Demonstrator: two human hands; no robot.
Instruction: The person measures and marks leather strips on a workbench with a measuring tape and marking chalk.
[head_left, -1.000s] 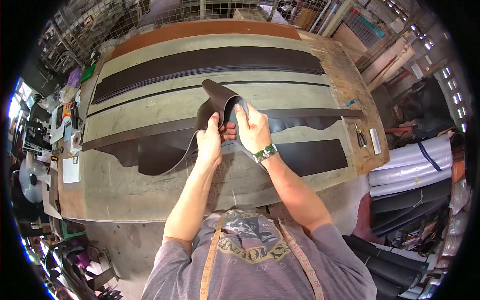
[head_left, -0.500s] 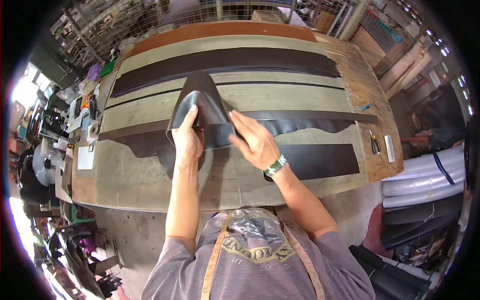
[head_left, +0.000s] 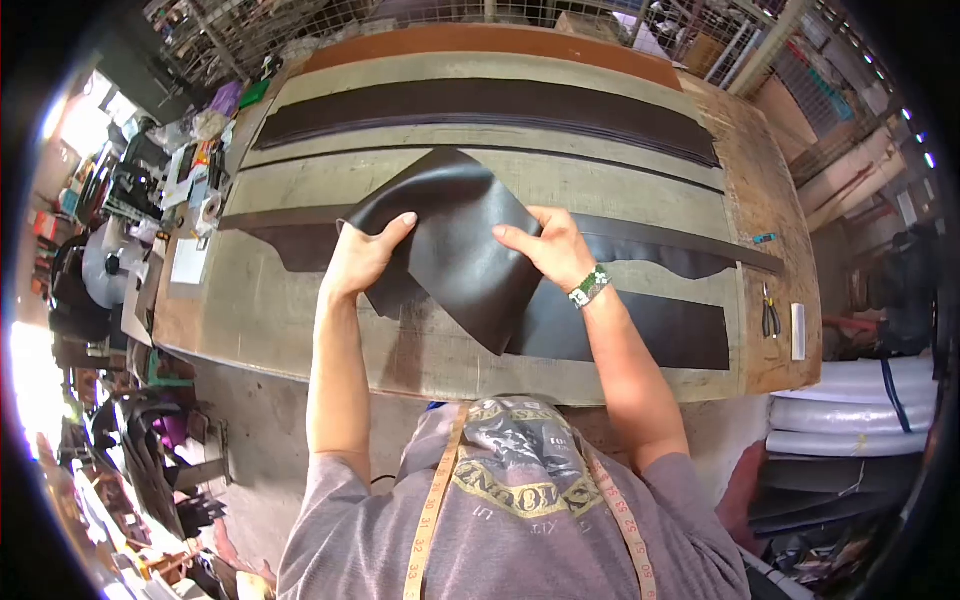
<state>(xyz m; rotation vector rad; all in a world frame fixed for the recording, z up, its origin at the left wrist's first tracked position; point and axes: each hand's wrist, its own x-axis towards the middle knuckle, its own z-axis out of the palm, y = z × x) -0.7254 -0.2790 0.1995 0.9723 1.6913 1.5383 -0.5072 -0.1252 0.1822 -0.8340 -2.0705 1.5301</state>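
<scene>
A dark brown leather sheet (head_left: 465, 235) is held up over the table, bent and curling, its glossy face toward me. My left hand (head_left: 365, 255) grips its left edge with the thumb on top. On the right edge, my right hand (head_left: 550, 245) pinches it the same way, thumb over the face and fingers behind. Beneath lies a long wavy-edged leather strip (head_left: 650, 245), partly hidden by the held sheet. To the right, a dark rectangular leather piece (head_left: 640, 325) lies flat, its left end covered.
Stacked long dark leather pieces (head_left: 490, 105) lie across the table (head_left: 270, 320), with a brown strip (head_left: 500, 48) at the far edge. Pliers (head_left: 770, 312), a white bar (head_left: 798, 332) and a small blue tool (head_left: 764, 238) rest at the right. Plastic-wrapped rolls (head_left: 850, 410) stand beyond.
The sheet, earlier folded up in my left hand, is now spread wider between both hands. My right hand has gone from flat against its side to gripping its edge.
</scene>
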